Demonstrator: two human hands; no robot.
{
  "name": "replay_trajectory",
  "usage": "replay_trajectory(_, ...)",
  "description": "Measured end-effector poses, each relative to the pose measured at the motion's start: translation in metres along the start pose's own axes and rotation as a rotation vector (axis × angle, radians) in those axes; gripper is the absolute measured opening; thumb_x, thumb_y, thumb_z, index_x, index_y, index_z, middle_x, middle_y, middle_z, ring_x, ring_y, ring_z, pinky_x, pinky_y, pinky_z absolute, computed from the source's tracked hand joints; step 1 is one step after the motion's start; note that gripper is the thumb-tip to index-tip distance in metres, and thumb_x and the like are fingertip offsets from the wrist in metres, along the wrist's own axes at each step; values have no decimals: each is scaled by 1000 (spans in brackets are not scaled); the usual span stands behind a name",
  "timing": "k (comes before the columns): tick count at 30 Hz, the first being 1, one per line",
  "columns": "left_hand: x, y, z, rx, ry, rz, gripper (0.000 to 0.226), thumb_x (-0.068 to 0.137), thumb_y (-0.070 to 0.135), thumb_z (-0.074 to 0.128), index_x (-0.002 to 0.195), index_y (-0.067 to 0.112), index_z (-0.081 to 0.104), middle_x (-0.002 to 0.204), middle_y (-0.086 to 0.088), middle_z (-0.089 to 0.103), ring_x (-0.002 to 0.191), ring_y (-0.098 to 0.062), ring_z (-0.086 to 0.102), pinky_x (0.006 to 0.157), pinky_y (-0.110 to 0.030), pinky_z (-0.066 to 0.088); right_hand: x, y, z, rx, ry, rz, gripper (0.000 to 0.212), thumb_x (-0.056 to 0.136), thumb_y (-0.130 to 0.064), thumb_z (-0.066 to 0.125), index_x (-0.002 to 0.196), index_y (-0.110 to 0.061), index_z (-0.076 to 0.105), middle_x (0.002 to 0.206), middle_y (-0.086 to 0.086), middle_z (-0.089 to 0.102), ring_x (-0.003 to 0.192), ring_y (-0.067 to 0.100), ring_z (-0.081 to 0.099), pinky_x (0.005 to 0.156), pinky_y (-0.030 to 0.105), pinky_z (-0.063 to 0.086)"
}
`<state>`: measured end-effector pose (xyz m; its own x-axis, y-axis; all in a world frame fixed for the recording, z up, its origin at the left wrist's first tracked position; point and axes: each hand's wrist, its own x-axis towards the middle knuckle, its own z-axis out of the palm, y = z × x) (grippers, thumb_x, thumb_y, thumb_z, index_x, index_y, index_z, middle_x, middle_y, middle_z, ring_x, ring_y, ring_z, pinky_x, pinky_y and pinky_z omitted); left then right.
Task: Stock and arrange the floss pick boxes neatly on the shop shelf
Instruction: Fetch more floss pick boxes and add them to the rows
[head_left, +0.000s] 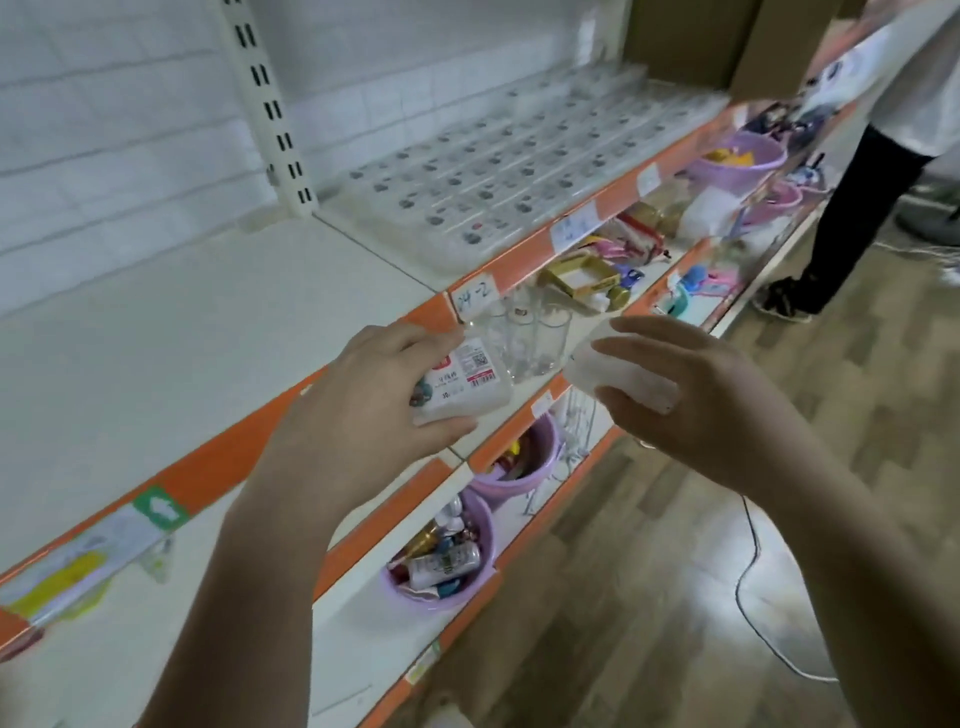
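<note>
Head view: the left hand (363, 395) has its grip curled round a labelled floss pick box (457, 382), thumb beneath and fingers over the top, held just off the orange front edge of the white shelf (208, 332). The right hand (691, 395) grips a second white box (618, 376), label hidden. Further along the shelf, rows of clear floss pick boxes (519, 171) lie flat, packed edge to edge. Purple baskets (441, 561) sit on the lower shelves.

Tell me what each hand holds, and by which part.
The left hand grips a floss pick box by its left end, label facing up. The right hand grips a second box across its right side, fingers over its top, thumb beneath.
</note>
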<state>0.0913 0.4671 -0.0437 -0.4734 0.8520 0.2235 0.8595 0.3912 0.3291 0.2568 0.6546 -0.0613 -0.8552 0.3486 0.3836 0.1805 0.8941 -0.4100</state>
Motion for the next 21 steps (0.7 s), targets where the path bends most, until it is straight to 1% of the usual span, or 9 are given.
replay_trajectory(3,40,19,18,-19,-26,42,70,77,45,66,139,32,37,132,10,43,116,-1,27,92,-17,26,-1,40,-10,-3,22,31,40,83,-37,63,118,-18,63,127,7,58,106,26,61,83,44,54)
replay_trajectory(5,68,27,31,-17,-32,59,69,77,46,66,139,34,37,133,11,42,117,0,26,91,-16,24,5,67,-14,-5,33,67,41,83,-38,60,118,-18,63,127,7,57,106,26,61,84,43,54)
replay_trajectory(7,98,34,43,-20,-23,87,69,76,46,66,138,33,39,133,10,43,119,-3,28,90,-16,23,14,94,-17,-4,40,91,39,83,-36,61,118,-18,63,126,7,58,104,26,61,83,44,54)
replay_trajectory(10,151,39,61,-60,-11,103,69,74,45,69,136,32,42,130,9,47,117,-6,33,90,-17,24,37,138,-23,-22,76,95,36,85,-37,62,115,-19,65,123,5,60,100,26,63,81,42,55)
replay_trajectory(13,206,40,79,-63,20,101,69,74,42,70,136,30,42,128,8,47,118,-6,33,91,-19,26,73,183,-26,-32,101,87,35,83,-35,63,115,-20,65,124,3,60,102,24,63,82,38,54)
replay_trajectory(15,249,41,88,-66,51,91,70,74,42,71,137,31,42,129,8,47,119,-6,34,92,-20,27,108,216,-31,-45,104,48,34,83,-33,65,114,-18,66,123,4,60,103,23,63,83,40,53)
replay_trajectory(17,292,42,91,-71,52,51,71,74,43,70,137,32,41,132,9,45,121,-6,33,94,-21,26,147,246,-40,-58,79,19,36,83,-36,64,114,-18,66,124,5,60,105,24,63,85,43,53)
replay_trajectory(19,331,44,92,-46,58,34,72,74,44,69,138,31,40,134,7,45,123,-8,33,96,-23,27,181,271,-50,-79,69,3,40,82,-39,60,116,-17,65,125,6,59,105,25,62,85,44,53)
replay_trajectory(21,365,48,94,-29,74,26,72,75,44,69,139,30,39,135,6,45,124,-10,34,98,-27,29,208,294,-57,-71,59,-8,40,81,-36,60,117,-18,64,127,5,58,105,24,61,86,38,53)
